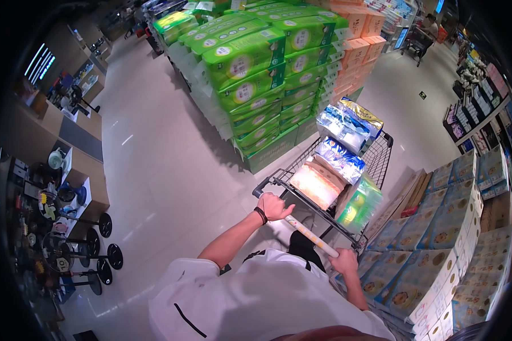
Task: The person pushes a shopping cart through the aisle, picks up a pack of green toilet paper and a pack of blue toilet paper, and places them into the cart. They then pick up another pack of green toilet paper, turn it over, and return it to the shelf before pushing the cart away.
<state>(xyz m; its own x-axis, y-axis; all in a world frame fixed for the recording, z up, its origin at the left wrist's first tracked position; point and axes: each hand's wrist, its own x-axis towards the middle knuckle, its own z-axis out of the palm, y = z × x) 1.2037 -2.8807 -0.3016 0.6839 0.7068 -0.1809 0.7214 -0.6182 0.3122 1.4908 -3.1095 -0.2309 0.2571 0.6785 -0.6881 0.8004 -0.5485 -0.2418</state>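
My left hand (274, 207), with a dark band at its wrist, is wrapped round the left part of a shopping cart's handle (308, 234). Round the right part of the same handle closes my right hand (344, 262). Ahead of the handle is the dark wire cart (380, 156). Inside it lie a blue-and-white pack (342, 128), a gold-and-blue pack (363, 116), a shiny blue pack (340, 159), an orange-and-white pack (317, 184) and a green pack (360, 203). Neither hand touches these packs.
A tall stack of green packs (244, 68) stands ahead-left of the cart, with orange packs (355, 28) behind. Boxes with a child's picture (409, 273) rise close on the right. Pedestal fans (57, 250) line the left. Another person (429, 25) with a cart is far off.
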